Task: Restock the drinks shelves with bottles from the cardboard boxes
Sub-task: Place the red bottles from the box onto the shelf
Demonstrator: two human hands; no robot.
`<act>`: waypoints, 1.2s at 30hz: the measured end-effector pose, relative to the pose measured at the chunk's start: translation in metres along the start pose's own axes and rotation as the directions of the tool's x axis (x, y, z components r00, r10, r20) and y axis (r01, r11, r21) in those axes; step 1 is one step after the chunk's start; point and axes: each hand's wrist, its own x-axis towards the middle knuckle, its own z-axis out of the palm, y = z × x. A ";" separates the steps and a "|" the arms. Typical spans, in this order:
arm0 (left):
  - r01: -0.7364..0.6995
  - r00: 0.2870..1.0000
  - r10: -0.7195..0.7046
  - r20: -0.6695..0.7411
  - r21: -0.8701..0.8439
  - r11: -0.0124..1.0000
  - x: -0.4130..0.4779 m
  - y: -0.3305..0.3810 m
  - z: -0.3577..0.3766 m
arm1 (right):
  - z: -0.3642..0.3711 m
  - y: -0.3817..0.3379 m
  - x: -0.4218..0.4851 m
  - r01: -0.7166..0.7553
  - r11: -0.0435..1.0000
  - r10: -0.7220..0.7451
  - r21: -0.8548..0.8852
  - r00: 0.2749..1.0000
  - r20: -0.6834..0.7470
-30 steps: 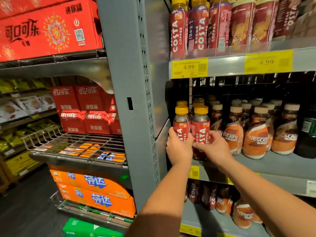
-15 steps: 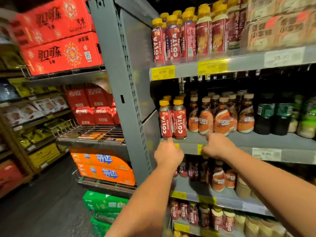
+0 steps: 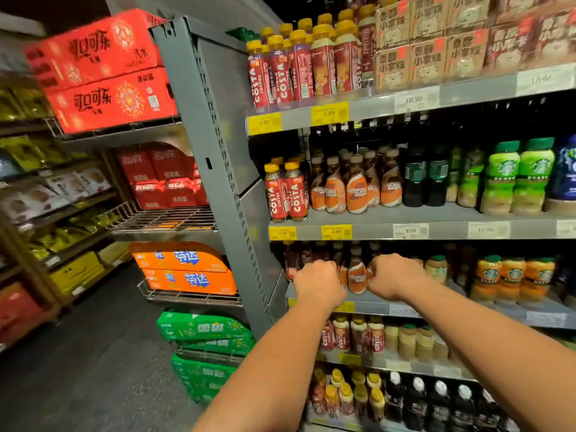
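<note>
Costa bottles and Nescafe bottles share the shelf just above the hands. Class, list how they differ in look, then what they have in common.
Caps: the Costa bottles have yellow ones, the Nescafe bottles pale brown. Labels: Costa red with white lettering, Nescafe orange and white. Shape: Costa straight-sided, Nescafe curved with a narrower neck. Both stand upright on one grey shelf.

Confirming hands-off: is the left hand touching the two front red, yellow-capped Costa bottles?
Apart. The head view shows the left hand one shelf below the red Costa bottles, the grey shelf edge between them.

Shop — price tags on stocked drinks shelves, w/ boxed soda.
</note>
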 end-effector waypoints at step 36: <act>-0.050 0.875 0.119 0.469 -0.158 0.986 -0.210 0.051 0.371 | 0.369 0.157 -0.202 -0.338 0.940 0.275 0.049 0.835 0.476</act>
